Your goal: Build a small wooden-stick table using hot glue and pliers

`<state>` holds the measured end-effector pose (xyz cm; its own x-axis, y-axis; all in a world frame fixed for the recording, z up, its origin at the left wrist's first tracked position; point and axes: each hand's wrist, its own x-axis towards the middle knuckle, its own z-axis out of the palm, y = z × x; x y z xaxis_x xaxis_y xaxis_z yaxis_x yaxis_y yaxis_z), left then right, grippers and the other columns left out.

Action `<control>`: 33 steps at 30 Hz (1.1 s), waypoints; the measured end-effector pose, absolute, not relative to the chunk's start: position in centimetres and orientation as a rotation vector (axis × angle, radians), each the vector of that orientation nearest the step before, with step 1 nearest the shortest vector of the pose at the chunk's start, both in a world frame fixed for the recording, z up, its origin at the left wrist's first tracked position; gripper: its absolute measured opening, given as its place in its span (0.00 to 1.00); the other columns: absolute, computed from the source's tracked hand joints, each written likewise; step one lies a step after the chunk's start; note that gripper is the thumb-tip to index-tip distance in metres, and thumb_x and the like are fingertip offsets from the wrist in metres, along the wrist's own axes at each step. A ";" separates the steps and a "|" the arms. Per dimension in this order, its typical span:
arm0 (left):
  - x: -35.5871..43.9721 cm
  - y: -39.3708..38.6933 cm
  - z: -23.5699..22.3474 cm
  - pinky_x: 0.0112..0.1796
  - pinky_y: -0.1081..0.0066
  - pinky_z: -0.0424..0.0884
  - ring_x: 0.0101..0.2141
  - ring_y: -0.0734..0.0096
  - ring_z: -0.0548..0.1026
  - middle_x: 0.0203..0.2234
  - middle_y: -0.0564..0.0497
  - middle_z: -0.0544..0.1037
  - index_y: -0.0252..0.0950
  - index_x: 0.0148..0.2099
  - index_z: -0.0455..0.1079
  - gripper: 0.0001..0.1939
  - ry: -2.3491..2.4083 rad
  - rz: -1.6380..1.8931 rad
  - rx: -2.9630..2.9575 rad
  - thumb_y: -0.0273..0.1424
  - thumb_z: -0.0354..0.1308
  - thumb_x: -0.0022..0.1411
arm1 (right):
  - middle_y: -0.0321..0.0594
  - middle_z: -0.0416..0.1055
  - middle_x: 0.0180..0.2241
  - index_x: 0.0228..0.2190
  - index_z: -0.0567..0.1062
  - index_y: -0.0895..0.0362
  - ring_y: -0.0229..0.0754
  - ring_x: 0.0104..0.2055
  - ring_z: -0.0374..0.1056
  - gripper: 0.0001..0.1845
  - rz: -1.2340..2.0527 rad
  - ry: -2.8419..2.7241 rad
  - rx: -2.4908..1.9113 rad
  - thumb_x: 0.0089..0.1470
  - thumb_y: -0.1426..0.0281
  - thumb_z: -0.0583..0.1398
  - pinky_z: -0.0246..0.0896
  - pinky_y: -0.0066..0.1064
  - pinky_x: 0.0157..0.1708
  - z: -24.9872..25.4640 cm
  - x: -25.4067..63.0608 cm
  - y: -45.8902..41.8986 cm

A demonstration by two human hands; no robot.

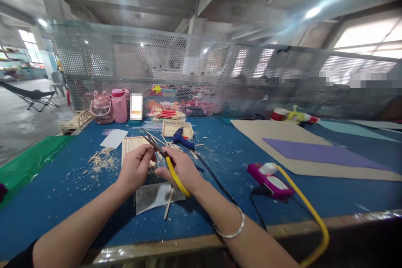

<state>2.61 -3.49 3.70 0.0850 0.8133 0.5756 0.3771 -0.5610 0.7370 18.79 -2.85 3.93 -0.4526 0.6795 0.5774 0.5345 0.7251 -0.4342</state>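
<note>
My right hand (184, 171) grips a pair of scissors (173, 171) with yellow handles, its dark blades pointing up and to the left. Close beside the blades is my left hand (136, 165), fingers pinched together; whatever they hold is too hidden to name. Behind the left hand lies a panel of pale wooden sticks (128, 144). Under both hands a glossy grey sheet (152, 199) rests on the blue table, with one loose wooden stick (168, 203) across it. A blue glue gun (183, 139) lies just beyond the right hand.
Wood scraps (102, 161) litter the table at left. A pink bottle (119, 106) and a clear jug (102, 109) stand behind. To the right are a magenta power strip (270, 182) with a yellow cord (310, 209), and purple foam (317, 153). Mesh (176, 58) borders the back.
</note>
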 end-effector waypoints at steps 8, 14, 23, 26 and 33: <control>2.7 -3.5 3.2 0.29 0.74 0.64 0.26 0.73 0.69 0.25 0.52 0.73 0.35 0.34 0.67 0.13 1.124 1.454 1.923 0.36 0.45 0.62 | 0.41 0.69 0.34 0.41 0.68 0.56 0.41 0.33 0.64 0.27 0.250 -2.176 -0.881 0.47 0.48 0.57 0.59 0.30 0.34 3.8 18.9 -2.9; 2.9 -3.5 3.1 0.26 0.75 0.61 0.23 0.75 0.66 0.19 0.55 0.67 0.35 0.34 0.66 0.13 1.125 1.450 1.878 0.37 0.44 0.63 | 0.46 0.70 0.40 0.45 0.66 0.57 0.46 0.40 0.66 0.31 0.270 -2.159 -0.918 0.46 0.49 0.58 0.60 0.35 0.40 3.7 18.9 -2.8; 2.9 -3.5 3.0 0.28 0.76 0.66 0.25 0.77 0.68 0.26 0.52 0.74 0.35 0.37 0.66 0.10 0.977 1.567 1.750 0.36 0.49 0.61 | 0.47 0.68 0.42 0.46 0.64 0.57 0.47 0.44 0.64 0.31 0.160 -2.129 -0.869 0.46 0.50 0.58 0.59 0.37 0.43 3.7 19.0 -2.8; 3.0 -3.5 2.8 0.30 0.74 0.69 0.27 0.74 0.72 0.26 0.51 0.76 0.34 0.35 0.68 0.09 0.959 1.630 1.689 0.35 0.52 0.59 | 0.48 0.68 0.40 0.46 0.64 0.58 0.48 0.42 0.64 0.33 0.123 -2.144 -0.899 0.44 0.49 0.59 0.60 0.39 0.42 3.8 18.9 -3.0; 3.0 -3.3 2.6 0.31 0.73 0.71 0.28 0.72 0.75 0.25 0.51 0.77 0.34 0.32 0.70 0.05 0.988 1.717 1.700 0.30 0.56 0.54 | 0.47 0.67 0.38 0.45 0.64 0.59 0.48 0.40 0.63 0.34 0.074 -2.198 -0.887 0.43 0.48 0.59 0.60 0.39 0.40 4.2 18.6 -3.5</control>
<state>2.98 -3.30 2.56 -0.0726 0.7920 0.6063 0.1262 -0.5957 0.7932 18.59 -3.51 4.22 -0.4777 0.6174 0.6251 0.5737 0.7580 -0.3102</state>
